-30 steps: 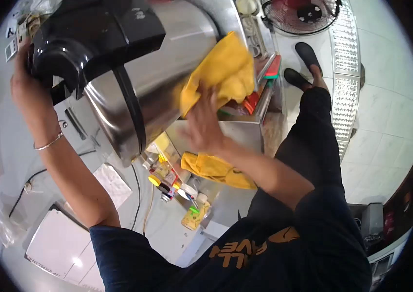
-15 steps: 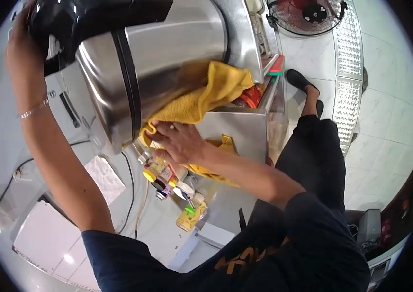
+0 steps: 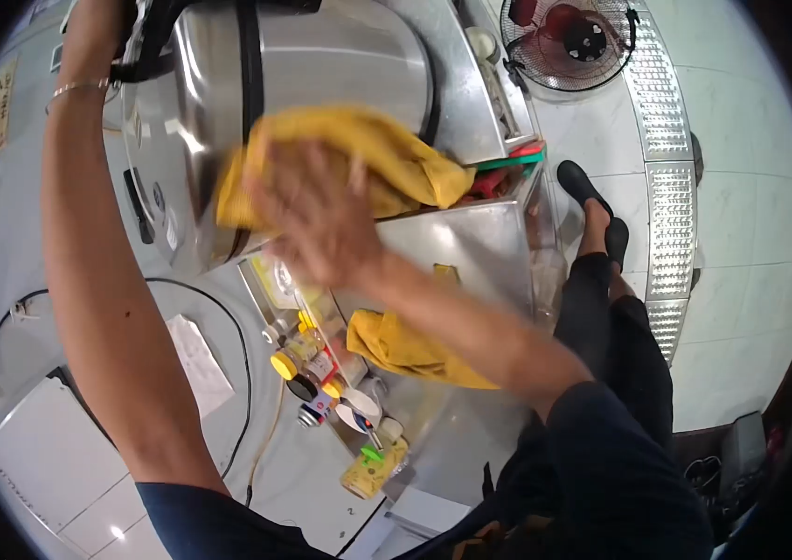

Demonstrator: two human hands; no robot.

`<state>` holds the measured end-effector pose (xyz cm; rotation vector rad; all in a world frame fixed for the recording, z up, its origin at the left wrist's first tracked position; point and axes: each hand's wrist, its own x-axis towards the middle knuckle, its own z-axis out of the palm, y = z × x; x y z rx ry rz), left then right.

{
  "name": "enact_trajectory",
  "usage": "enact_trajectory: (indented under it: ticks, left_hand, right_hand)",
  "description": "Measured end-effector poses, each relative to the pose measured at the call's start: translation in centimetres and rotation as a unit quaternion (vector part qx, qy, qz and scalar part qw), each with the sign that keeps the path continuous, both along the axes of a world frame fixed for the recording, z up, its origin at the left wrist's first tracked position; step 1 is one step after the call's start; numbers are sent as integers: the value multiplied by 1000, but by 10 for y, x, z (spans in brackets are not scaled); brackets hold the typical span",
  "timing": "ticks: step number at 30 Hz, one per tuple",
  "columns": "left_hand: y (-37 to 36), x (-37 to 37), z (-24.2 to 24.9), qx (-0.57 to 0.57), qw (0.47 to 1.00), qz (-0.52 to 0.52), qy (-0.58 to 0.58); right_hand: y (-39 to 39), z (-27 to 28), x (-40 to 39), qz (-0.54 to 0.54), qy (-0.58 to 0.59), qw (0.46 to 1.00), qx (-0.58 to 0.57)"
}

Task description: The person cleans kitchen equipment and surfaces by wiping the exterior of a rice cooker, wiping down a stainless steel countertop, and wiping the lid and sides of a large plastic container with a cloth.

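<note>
My right hand (image 3: 321, 219), blurred by motion, presses a yellow cloth (image 3: 340, 126) against a rounded stainless-steel appliance (image 3: 321, 56). The fingers are spread over the cloth, which covers part of a black band (image 3: 251, 75) round the metal. At the upper left, my left hand (image 3: 96, 28) is by a black part (image 3: 158, 42) at the end of the appliance. Its fingers are hidden or cut off by the top edge. A second yellow cloth (image 3: 405, 350) lies crumpled below my right forearm.
Small bottles and jars (image 3: 298, 364) stand beside a steel box (image 3: 471, 243). A black cable (image 3: 237, 345) and a paper sheet (image 3: 198, 369) lie on the grey surface. A fan (image 3: 569, 42) stands on the tiled floor at the upper right, next to a metal drain strip (image 3: 671, 215).
My right hand and the yellow cloth have moved up and over the appliance's black band. My left hand has shifted up and right, and the black part has moved with it.
</note>
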<state>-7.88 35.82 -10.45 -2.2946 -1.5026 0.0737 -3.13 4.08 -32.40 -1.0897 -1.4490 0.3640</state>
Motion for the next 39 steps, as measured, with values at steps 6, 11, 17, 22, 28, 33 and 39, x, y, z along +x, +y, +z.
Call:
enact_trajectory:
  ticks: [6, 11, 17, 22, 28, 33, 39]
  left_hand:
    - [-6, 2, -8, -83, 965, -169, -183]
    - [-16, 11, -6, -3, 990, -138, -39]
    - [-2, 1, -14, -65, 973, -130, -176]
    - [46, -33, -11, -181, 904, 93, -375]
    - [32, -53, -7, -117, 952, 17, -283]
    - [24, -59, -11, -115, 970, -21, -211]
    - [-17, -44, -8, -21, 998, -55, -15]
  right_hand:
    - [47, -19, 14, -44, 371, 878, -298]
    - [-69, 49, -107, 109, 204, 917, -325]
    - [1, 27, -42, -74, 277, 934, -214]
    - [29, -39, -22, -143, 517, 729, -425]
    - [-10, 43, -29, -33, 465, 820, -331]
    - [48, -44, 37, -43, 536, 734, -415]
    - [33, -85, 13, -34, 576, 614, -539]
